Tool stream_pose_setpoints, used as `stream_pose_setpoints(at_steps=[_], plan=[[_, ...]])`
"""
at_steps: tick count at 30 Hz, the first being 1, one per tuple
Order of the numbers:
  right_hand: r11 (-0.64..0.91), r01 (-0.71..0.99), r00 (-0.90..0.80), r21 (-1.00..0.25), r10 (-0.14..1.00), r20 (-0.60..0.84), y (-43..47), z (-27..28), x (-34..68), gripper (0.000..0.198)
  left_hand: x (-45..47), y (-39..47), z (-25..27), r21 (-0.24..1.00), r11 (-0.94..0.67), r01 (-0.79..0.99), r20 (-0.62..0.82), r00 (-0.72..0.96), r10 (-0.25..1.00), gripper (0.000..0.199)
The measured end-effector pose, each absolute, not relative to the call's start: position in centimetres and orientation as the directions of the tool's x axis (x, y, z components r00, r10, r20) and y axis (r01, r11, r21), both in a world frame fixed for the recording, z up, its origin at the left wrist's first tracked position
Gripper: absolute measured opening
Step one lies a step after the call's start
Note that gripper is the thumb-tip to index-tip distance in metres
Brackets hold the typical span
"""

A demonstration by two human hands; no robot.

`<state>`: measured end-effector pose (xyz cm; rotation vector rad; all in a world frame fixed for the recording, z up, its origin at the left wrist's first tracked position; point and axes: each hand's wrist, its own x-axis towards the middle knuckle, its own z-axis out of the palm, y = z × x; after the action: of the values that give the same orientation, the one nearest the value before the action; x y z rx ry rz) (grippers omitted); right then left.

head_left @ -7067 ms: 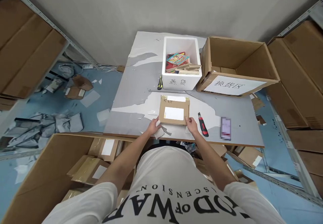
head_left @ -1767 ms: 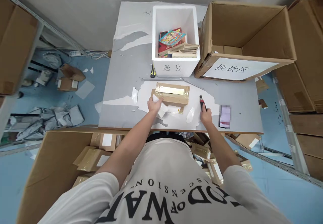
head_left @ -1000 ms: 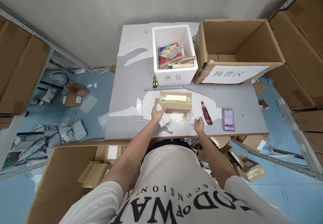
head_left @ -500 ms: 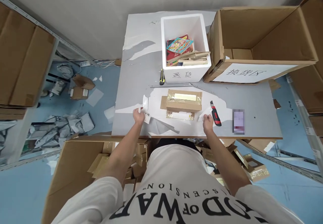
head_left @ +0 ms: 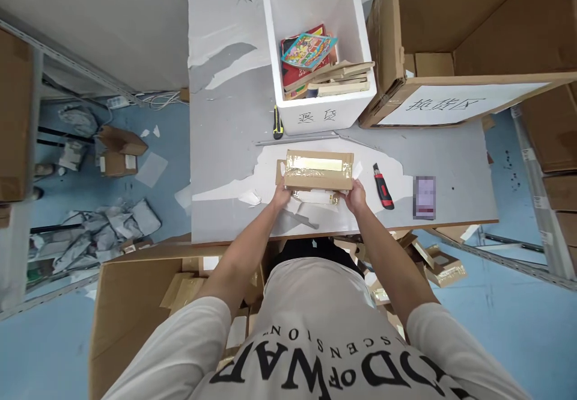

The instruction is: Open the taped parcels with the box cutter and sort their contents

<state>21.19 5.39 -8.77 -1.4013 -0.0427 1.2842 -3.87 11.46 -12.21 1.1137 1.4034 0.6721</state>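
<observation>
A small taped cardboard box [head_left: 318, 177] with a pale label strip is between my two hands over the table. My left hand [head_left: 281, 196] grips its lower left corner, and my right hand [head_left: 356, 197] grips the lower right one. Bits of white paper show beside the fingers of both hands. Under the front edge of the box lies another flat piece with a white label and clear tape [head_left: 314, 196]. To the right of my right hand rests a red and black box cutter [head_left: 383, 186].
Behind stand a white foam bin [head_left: 324, 117] holding books and a large open carton [head_left: 387, 69] with a handwritten sign. A yellow and black cutter [head_left: 277, 123] lies by the bin. A blurred phone-like object [head_left: 424, 197] is on the right. An open carton [head_left: 130, 310] stands below the table edge.
Both hands have moved inward from the sides, where they held pieces of white paper, and have taken hold of the cardboard box. The camera view has shifted slightly.
</observation>
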Motion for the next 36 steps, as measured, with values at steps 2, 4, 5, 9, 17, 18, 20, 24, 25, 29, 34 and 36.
stream_pose_setpoints(at_steps=[2, 4, 5, 9, 17, 18, 20, 24, 25, 29, 34, 36], plan=[[-0.315, -0.628, 0.413, -0.712, 0.641, -0.648, 5.0, -8.6, 20.6, 0.010, -3.0, 11.1, -11.6, 0.902, 0.391, 0.184, -0.418, 0.138, 0.898, 0.056], [-0.305, -0.629, 0.416, -0.715, 0.645, -0.641, 4.5, -8.1, 20.4, 0.011, -2.9, 11.1, -10.8, 0.899, 0.404, 0.170, -0.428, 0.136, 0.894, 0.055], [-0.297, -0.627, 0.414, -0.720, 0.655, -0.632, 4.3, -7.7, 20.4, 0.012, -2.9, 11.1, -10.4, 0.899, 0.403, 0.173, -0.426, 0.134, 0.895, 0.054], [-0.253, -0.620, 0.418, -0.743, 0.695, -0.585, 2.9, -5.9, 20.5, 0.017, -3.2, 10.7, -8.7, 0.916, 0.355, 0.189, -0.386, 0.167, 0.907, 0.044], [-0.180, -0.592, 0.475, -0.786, 0.709, -0.520, -1.6, -2.0, 20.5, 0.020, -3.2, 6.5, -3.0, 0.964, 0.143, 0.222, -0.192, 0.216, 0.957, 0.037], [-0.167, -0.581, 0.498, -0.796, 0.701, -0.510, -2.7, -1.2, 20.9, 0.022, -2.9, 5.9, -2.4, 0.967, 0.125, 0.223, -0.179, 0.244, 0.953, 0.037], [-0.128, -0.558, 0.564, -0.820, 0.666, -0.488, -5.8, 0.5, 22.1, 0.025, -1.7, 4.5, -1.6, 0.972, 0.098, 0.215, -0.166, 0.325, 0.931, 0.040], [-0.057, -0.485, 0.738, -0.873, 0.510, -0.443, -14.7, 3.1, 25.1, 0.027, 3.4, 1.8, -1.7, 0.984, 0.069, 0.162, -0.152, 0.586, 0.796, 0.054], [-0.052, -0.457, 0.787, -0.888, 0.441, -0.431, -17.3, 3.3, 25.7, 0.028, 5.2, 1.0, -2.0, 0.986, 0.068, 0.153, -0.153, 0.655, 0.740, 0.059], [-0.093, -0.375, 0.921, -0.922, 0.073, -0.382, -27.5, 1.4, 27.0, 0.028, 13.4, -3.7, -4.1, 0.984, 0.058, 0.169, -0.176, 0.864, 0.472, 0.071], [-0.171, -0.458, 0.878, -0.872, -0.237, -0.415, -36.4, -5.1, 27.0, 0.030, 21.3, -11.1, -8.2, 0.914, 0.006, 0.405, -0.400, 0.901, 0.170, 0.066], [-0.196, -0.487, 0.859, -0.851, -0.282, -0.426, -38.5, -7.3, 26.9, 0.031, 23.1, -13.4, -9.9, 0.856, -0.027, 0.516, -0.512, 0.854, 0.092, 0.061]])
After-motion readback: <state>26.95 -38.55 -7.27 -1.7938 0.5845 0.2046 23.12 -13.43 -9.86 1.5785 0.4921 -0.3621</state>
